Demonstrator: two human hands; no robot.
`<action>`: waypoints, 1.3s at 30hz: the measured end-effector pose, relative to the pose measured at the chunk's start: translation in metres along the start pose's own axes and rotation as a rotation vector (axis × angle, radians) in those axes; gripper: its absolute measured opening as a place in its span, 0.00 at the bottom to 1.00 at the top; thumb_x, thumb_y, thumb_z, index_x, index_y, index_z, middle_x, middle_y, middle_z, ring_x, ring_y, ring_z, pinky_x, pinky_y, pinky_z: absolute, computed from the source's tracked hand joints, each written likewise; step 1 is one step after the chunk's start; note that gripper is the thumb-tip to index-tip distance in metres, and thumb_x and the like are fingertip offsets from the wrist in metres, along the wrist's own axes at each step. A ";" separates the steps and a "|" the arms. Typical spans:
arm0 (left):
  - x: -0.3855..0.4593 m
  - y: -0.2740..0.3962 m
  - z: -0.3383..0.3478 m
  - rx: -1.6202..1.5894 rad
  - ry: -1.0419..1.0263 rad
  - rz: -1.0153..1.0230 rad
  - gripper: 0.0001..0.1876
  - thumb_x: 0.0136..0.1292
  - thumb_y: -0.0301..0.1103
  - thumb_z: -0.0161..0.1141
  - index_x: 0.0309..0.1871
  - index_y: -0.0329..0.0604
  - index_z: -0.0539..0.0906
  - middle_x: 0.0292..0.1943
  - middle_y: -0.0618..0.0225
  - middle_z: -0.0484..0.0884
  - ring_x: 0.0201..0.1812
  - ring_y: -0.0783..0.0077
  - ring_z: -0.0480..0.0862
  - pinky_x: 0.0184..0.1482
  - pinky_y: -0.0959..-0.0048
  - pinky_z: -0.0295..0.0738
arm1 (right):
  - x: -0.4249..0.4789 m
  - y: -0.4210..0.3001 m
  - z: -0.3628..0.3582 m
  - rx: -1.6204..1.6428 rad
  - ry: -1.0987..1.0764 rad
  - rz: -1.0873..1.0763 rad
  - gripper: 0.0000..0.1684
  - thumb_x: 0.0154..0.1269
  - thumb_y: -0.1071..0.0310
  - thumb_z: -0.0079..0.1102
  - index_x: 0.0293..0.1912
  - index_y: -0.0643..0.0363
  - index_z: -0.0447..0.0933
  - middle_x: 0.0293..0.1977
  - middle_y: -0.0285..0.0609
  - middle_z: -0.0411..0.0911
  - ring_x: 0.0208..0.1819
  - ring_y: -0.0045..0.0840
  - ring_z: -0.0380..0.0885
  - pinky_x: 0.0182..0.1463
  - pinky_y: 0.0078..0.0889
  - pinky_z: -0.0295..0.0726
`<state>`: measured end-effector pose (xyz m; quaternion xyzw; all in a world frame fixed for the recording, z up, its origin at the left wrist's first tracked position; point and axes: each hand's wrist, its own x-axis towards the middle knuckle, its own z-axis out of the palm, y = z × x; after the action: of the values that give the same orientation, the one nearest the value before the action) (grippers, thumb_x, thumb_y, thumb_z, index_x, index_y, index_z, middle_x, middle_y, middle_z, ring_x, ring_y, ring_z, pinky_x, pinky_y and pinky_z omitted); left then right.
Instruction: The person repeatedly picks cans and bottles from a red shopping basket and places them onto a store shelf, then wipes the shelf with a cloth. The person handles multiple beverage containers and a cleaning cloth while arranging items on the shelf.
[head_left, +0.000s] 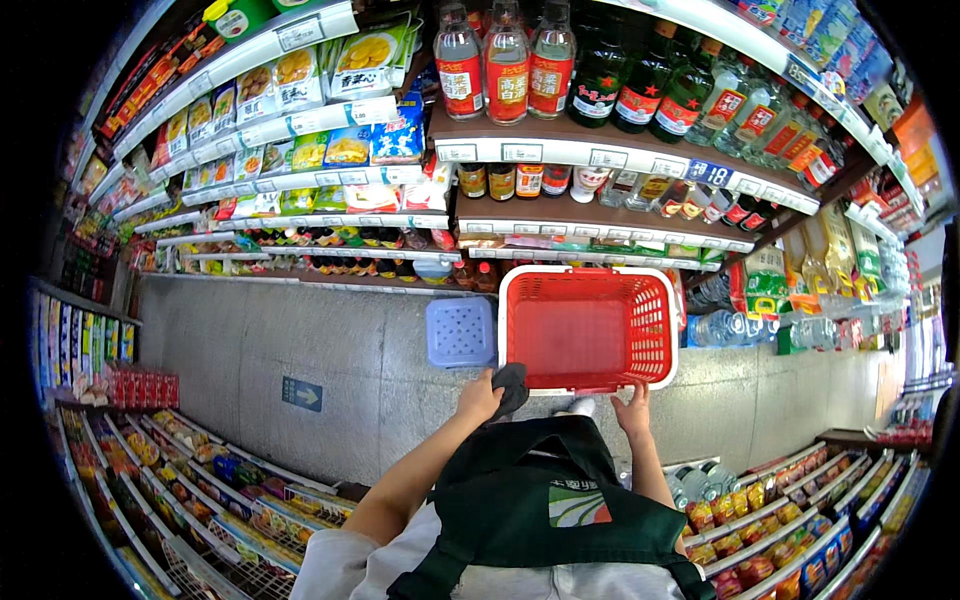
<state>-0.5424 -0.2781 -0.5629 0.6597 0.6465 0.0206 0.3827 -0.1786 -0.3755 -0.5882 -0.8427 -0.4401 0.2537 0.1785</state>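
A red plastic shopping basket (566, 330) with a white rim is in front of me, its inside bare. My left hand (478, 397) grips a dark grey cloth (512, 390) against the basket's near left corner. At the near rim towards the right is my right hand (634, 411), its fingertips touching the edge and its thumb spread apart. Whether those fingers hook over the rim is unclear. Close to the basket's left side stands a light blue plastic stool (460, 331) with small holes in its top. What supports the basket is hidden.
Shelves ahead hold glass liquor bottles (506, 67), bagged foods (349, 146) and sauce bottles (486, 276). Large water bottles (724, 328) stand to the right. Snack shelves (225, 502) line the aisle behind me. A blue arrow sign (302, 394) marks the grey floor.
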 end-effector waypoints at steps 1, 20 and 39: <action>0.001 -0.003 -0.002 -0.019 -0.003 0.013 0.30 0.66 0.45 0.65 0.66 0.37 0.73 0.47 0.40 0.86 0.51 0.37 0.85 0.54 0.46 0.80 | -0.005 -0.005 0.001 0.029 -0.018 -0.005 0.49 0.57 0.60 0.77 0.71 0.62 0.61 0.74 0.65 0.57 0.75 0.56 0.60 0.75 0.49 0.68; 0.007 0.039 0.011 -0.443 0.267 -0.030 0.21 0.70 0.47 0.62 0.53 0.37 0.82 0.47 0.41 0.86 0.51 0.37 0.84 0.51 0.51 0.78 | 0.014 -0.057 -0.015 -0.634 -0.306 -0.620 0.31 0.57 0.56 0.70 0.63 0.40 0.79 0.62 0.37 0.79 0.69 0.36 0.71 0.70 0.53 0.69; 0.069 0.056 -0.121 -1.181 0.046 -0.101 0.19 0.74 0.41 0.62 0.60 0.38 0.81 0.51 0.68 0.85 0.50 0.74 0.82 0.54 0.73 0.77 | 0.053 -0.218 -0.060 -0.006 -0.429 -0.628 0.40 0.63 0.52 0.72 0.70 0.57 0.71 0.63 0.58 0.76 0.67 0.52 0.73 0.68 0.51 0.75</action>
<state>-0.5472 -0.1531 -0.4802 0.3026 0.5643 0.3730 0.6715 -0.2601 -0.2164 -0.4399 -0.5948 -0.7051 0.3562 0.1489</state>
